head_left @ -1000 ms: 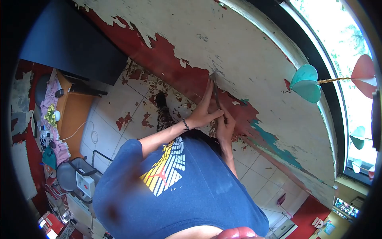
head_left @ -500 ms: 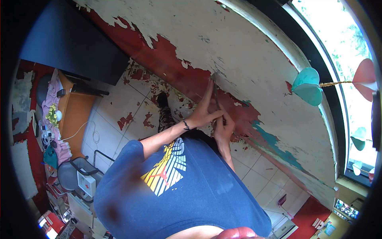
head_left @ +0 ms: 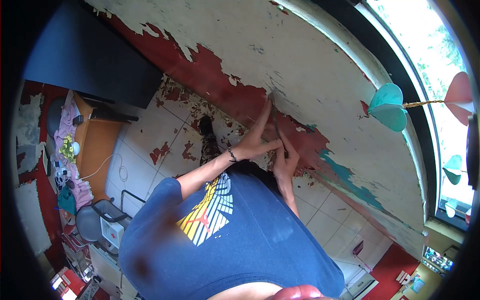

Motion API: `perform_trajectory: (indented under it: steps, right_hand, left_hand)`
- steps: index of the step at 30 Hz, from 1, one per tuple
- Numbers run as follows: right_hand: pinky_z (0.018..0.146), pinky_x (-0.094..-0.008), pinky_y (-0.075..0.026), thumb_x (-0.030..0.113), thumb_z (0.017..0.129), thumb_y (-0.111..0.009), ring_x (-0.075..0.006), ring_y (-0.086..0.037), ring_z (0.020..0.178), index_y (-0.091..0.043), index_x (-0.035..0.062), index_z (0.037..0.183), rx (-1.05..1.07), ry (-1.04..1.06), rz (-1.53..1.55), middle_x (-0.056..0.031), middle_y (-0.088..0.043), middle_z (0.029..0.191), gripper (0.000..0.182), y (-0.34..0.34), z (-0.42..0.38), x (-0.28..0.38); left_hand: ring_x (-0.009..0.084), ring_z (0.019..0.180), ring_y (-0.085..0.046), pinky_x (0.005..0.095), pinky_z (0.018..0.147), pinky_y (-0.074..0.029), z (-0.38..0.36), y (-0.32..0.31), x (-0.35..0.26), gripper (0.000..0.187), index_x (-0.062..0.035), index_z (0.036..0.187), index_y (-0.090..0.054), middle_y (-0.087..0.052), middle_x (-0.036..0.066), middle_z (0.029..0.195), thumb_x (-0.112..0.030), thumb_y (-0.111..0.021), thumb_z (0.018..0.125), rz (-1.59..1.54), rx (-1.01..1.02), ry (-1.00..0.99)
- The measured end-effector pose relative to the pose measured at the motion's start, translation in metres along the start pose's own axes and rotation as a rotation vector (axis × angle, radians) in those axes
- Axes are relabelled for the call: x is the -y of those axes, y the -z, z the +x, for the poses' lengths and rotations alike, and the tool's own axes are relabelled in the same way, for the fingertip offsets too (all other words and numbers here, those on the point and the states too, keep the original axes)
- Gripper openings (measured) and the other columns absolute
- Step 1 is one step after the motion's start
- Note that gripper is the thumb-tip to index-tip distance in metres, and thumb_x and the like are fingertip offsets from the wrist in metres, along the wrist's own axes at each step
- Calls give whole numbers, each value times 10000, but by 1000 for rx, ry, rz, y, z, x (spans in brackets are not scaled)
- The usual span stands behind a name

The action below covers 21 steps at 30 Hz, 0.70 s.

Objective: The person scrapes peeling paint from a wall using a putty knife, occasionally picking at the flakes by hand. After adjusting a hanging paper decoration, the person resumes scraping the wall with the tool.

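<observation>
At the frame's centre, a thin tool [head_left: 274,119] is gripped in the right hand [head_left: 286,162], its tip set against the peeling wall [head_left: 320,75]. The left hand [head_left: 249,145] is held open, fingers straightened along the tool. Paint flakes [head_left: 160,152] are strewn left of centre.

That navy T-shirt [head_left: 280,235] is short-sleeved and round-necked, its chest print [head_left: 222,212] striped yellow and white with a little reddish figure [head_left: 202,220]; I notice a dark, lumpy bracelet [head_left: 232,155] by the left hand [head_left: 252,144], dark patterned trousers [head_left: 208,149], black footwear [head_left: 205,125].
</observation>
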State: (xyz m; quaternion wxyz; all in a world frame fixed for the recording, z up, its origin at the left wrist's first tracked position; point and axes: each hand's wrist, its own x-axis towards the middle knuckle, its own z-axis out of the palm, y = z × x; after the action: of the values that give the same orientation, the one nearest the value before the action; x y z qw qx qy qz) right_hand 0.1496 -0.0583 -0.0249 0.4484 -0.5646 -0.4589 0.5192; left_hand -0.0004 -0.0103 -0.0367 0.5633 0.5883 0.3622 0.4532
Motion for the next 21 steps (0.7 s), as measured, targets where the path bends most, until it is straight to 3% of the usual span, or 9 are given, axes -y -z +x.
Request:
perform_trajectory:
  steps: [2, 6, 9, 11, 12, 14, 18, 20, 21]
  right_hand:
    - [863, -271, -490, 53, 998, -500, -121, -627, 1044, -591, 12, 1371, -19, 85, -148, -150, -662, 1271, 387, 0, 4, -12]
    - [810, -252, -491, 53, 998, -502, -98, -625, 958, -595, 24, 1374, 17, -17, -121, -122, -692, 1196, 388, 9, 3, 9]
    - [676, -231, -472, 64, 1002, -512, -64, -574, 762, -600, 27, 1370, 45, -105, -127, -66, -711, 1027, 380, 7, 13, 5]
    - [547, -220, -396, 91, 1009, -528, -33, -453, 612, -603, 34, 1369, -22, 270, -238, -14, -690, 905, 372, 10, 16, -19]
    - [547, -220, -396, 91, 1009, -528, -33, -453, 612, -603, 34, 1369, -16, 267, -239, -14, -690, 905, 372, 14, 10, -9]
    - [577, -222, -430, 97, 1011, -531, -39, -511, 652, -609, 33, 1361, 19, -31, -112, -42, -715, 988, 365, 18, 2, 20]
    - [681, -222, -482, 92, 1011, -531, -61, -587, 780, -611, 31, 1358, 25, -82, -183, -92, -720, 1109, 362, 7, 15, 16]
    - [805, -253, -506, 90, 1008, -531, -121, -639, 947, -613, 15, 1348, -13, 88, -243, -136, -708, 1172, 357, 9, 10, -4]
    - [805, -253, -506, 90, 1008, -531, -121, -639, 947, -613, 15, 1348, -12, 89, -240, -136, -708, 1172, 357, 12, 7, -1]
  left_hand:
    - [333, 1541, -5, 420, 1199, -261, 1, 0, 1, 1176, -31, 1584, 106, 114, 246, 1649, -316, -766, 848, -38, -35, 30]
    - [343, 1540, 23, 427, 1228, -170, 0, -1, 3, 1186, -30, 1583, 108, 114, 246, 1648, -340, -767, 844, 38, -3, 43]
    - [349, 1538, 50, 429, 1239, -98, 3, 0, 2, 1181, -29, 1582, 108, 115, 247, 1648, -346, -762, 849, 72, -56, -4]
    - [345, 1538, 58, 439, 1237, -109, 2, 2, -1, 1179, -29, 1580, 113, 125, 246, 1646, -365, -756, 858, 63, -37, 2]
    - [345, 1538, 58, 439, 1237, -109, -1, -1, -1, 1179, -29, 1580, 113, 125, 246, 1646, -365, -756, 858, 61, -43, 5]
    - [339, 1537, 63, 440, 1237, -109, 1, -1, -1, 1193, -25, 1577, 124, 140, 245, 1643, -385, -758, 860, 57, 38, 24]
    - [332, 1534, 97, 439, 1239, -80, 6, 0, 1, 1183, -30, 1577, 128, 154, 243, 1641, -378, -752, 866, 1, -66, -8]
    - [352, 1534, -84, 443, 1213, -223, 1, 0, -13, 1164, -48, 1578, 140, 150, 237, 1644, -308, -749, 873, -136, 1, 107]
    - [352, 1534, -84, 443, 1213, -223, 0, -2, -9, 1164, -48, 1578, 140, 150, 237, 1644, -308, -749, 873, -134, 1, 107]
